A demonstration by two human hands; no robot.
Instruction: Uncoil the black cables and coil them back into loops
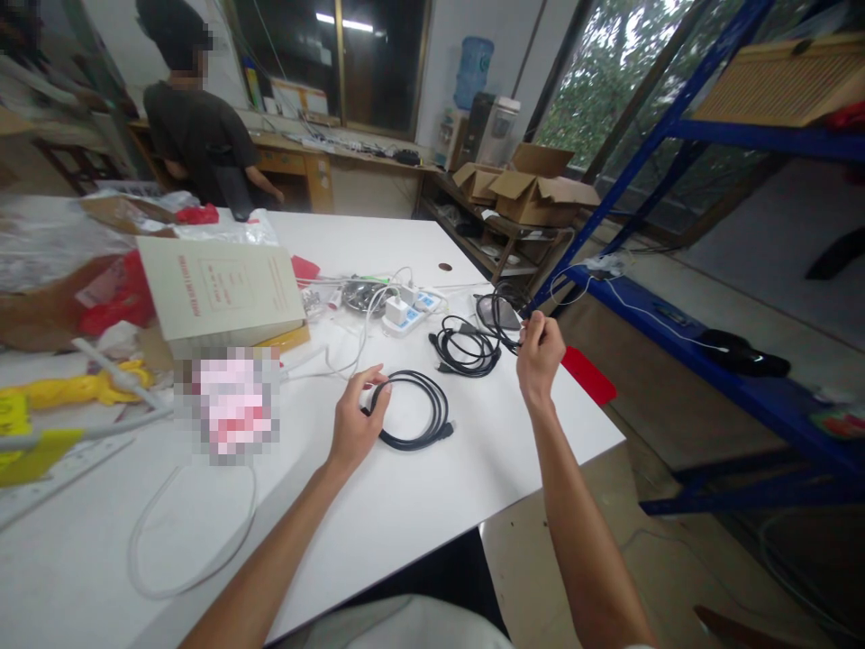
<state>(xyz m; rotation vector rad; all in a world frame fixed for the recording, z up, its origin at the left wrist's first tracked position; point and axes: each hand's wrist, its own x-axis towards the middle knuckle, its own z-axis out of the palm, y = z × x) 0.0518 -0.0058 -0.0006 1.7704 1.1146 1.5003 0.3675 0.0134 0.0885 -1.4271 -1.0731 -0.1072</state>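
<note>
A coil of black cable (442,406) with a plug at its right end is low over the white table (473,478). At the coil's left edge is my left hand (357,419), thumb and fingers curved around the cable. My right hand (541,356) is closed on another black cable coil (498,315), near the table's right edge. Between the two hands a third black cable coil (466,361) lies on the table. Beyond it stands a white power strip (409,311) with plugs in it.
A cream box (226,293), a pixelated pink item (233,401) and a loop of white tube (135,550) are on the left. A red piece (589,376) juts past the right edge. Blue shelving (716,361) stands to the right. A person (203,135) is at the back left.
</note>
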